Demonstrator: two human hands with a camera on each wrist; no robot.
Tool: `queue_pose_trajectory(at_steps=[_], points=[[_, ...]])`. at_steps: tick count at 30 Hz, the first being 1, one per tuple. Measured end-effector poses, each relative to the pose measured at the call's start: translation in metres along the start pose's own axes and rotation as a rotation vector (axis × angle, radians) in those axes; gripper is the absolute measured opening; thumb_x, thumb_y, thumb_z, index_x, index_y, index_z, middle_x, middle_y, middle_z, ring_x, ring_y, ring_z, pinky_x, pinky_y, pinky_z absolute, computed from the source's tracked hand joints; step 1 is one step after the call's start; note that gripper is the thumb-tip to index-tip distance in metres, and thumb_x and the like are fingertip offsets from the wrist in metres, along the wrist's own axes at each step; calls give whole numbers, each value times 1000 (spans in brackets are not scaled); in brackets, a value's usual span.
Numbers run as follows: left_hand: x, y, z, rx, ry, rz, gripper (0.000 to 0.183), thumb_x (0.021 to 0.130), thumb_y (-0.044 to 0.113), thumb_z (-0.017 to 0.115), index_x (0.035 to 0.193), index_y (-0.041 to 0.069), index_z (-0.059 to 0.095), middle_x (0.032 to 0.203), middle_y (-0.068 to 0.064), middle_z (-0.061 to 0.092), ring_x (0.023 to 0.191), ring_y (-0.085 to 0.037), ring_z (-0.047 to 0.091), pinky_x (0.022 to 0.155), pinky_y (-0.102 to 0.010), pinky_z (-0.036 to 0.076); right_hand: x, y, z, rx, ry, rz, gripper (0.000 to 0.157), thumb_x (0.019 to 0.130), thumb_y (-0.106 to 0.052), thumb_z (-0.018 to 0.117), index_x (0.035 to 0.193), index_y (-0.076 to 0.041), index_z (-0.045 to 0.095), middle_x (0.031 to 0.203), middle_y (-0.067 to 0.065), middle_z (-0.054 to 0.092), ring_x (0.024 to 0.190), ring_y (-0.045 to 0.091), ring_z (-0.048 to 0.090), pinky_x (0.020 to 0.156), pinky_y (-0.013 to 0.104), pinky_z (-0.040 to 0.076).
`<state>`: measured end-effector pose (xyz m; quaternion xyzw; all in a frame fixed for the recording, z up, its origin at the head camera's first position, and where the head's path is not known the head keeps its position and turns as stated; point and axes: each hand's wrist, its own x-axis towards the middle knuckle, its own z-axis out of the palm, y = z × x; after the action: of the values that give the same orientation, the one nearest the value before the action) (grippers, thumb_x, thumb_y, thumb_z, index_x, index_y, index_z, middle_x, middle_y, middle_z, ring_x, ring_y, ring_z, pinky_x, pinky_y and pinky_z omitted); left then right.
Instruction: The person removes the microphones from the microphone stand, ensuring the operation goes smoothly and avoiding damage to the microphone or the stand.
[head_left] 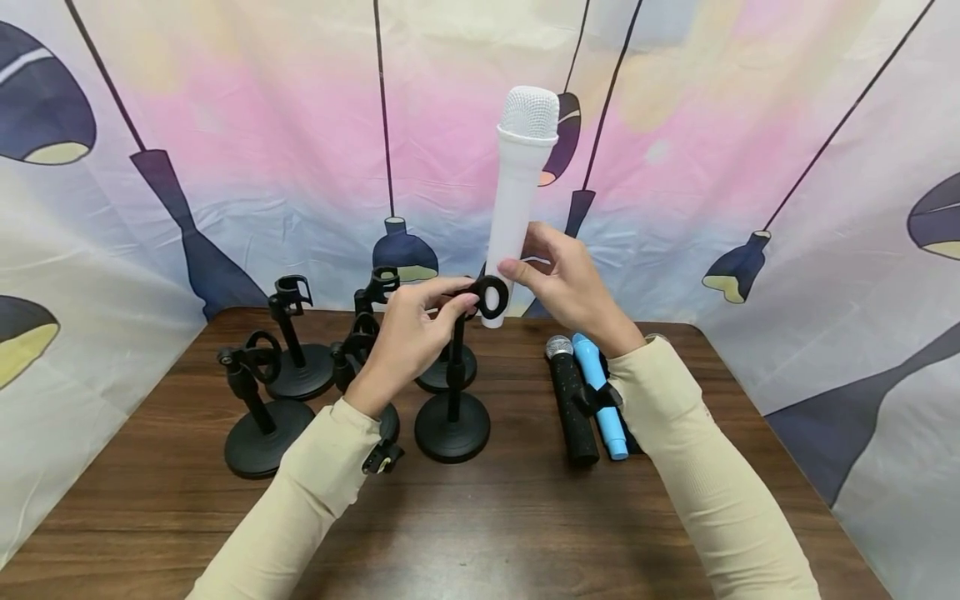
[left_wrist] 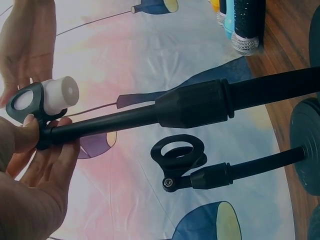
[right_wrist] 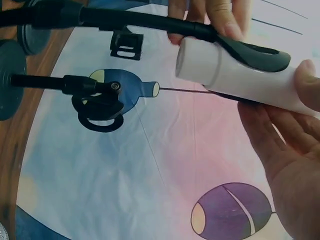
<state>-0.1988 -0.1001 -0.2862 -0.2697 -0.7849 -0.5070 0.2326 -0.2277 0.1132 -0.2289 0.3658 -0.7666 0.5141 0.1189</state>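
My right hand [head_left: 573, 283] grips a white microphone [head_left: 517, 183] by its lower body, thumb on one side and fingers behind. The microphone stands nearly upright, mesh head on top, leaning slightly right. Its bottom end sits in the black clip [right_wrist: 240, 54] of a desk microphone stand, poking out below it in the left wrist view. With thumb and fingers, my left hand [head_left: 408, 342] pinches the top of that stand, right at the clip's joint. The stand's round base [head_left: 452, 437] is below, under the black pole [head_left: 455, 367].
Several more black stands with clips, such as one at the left [head_left: 258, 446], crowd the table's left half. On the right, under my right forearm, lie a black microphone [head_left: 573, 408] and a light blue microphone [head_left: 592, 367]. A printed cloth [head_left: 300, 108] hangs behind the wooden table [head_left: 480, 533].
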Motion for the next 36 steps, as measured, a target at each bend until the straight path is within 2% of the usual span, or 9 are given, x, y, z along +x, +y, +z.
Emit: queue_pose_trajectory(at_steps=[6, 11, 15, 24, 34, 36], points=[[0, 0, 0, 10, -1, -2, 25, 100, 17, 67, 122, 7, 74, 96, -7, 76, 86, -19, 72, 76, -36, 57, 1, 1, -1, 79, -63, -7, 46, 93, 4, 71, 135, 7, 52, 123, 19, 59, 113, 29, 63, 99, 40, 52], [0, -1, 1, 4, -1, -5, 25, 100, 17, 67, 122, 8, 74, 96, -7, 76, 86, -22, 73, 75, -37, 57, 1, -3, -1, 1, -3, 12, 41, 93, 1, 72, 131, 8, 57, 116, 21, 65, 110, 30, 66, 97, 37, 53], [0, 0, 1, 4, 4, -3, 24, 100, 16, 68, 120, 7, 75, 95, -9, 76, 85, -26, 73, 74, -37, 57, 1, -5, -3, -48, -5, 34, 45, 97, -5, 69, 137, 5, 52, 124, 21, 65, 116, 28, 65, 100, 37, 52], [0, 0, 1, 11, 5, -6, 23, 99, 16, 68, 119, 8, 75, 93, -8, 76, 81, -24, 72, 71, -37, 56, 1, -7, -7, -17, -12, -25, 49, 104, -7, 57, 148, 2, 36, 118, 23, 69, 110, 30, 69, 91, 44, 53], [0, 0, 2, 7, 5, -11, 23, 99, 16, 68, 119, 7, 75, 94, -13, 76, 82, -26, 72, 74, -39, 57, 0, -10, -9, -37, -11, 22, 47, 107, -17, 54, 146, -2, 34, 117, 22, 69, 107, 27, 70, 94, 45, 50], [0, 0, 2, 13, 7, -7, 23, 99, 17, 69, 119, 8, 75, 94, -10, 76, 81, -22, 72, 74, -38, 57, 0, -11, -9, -42, -8, 32, 45, 107, -18, 53, 144, -2, 33, 117, 22, 69, 105, 27, 70, 94, 44, 50]])
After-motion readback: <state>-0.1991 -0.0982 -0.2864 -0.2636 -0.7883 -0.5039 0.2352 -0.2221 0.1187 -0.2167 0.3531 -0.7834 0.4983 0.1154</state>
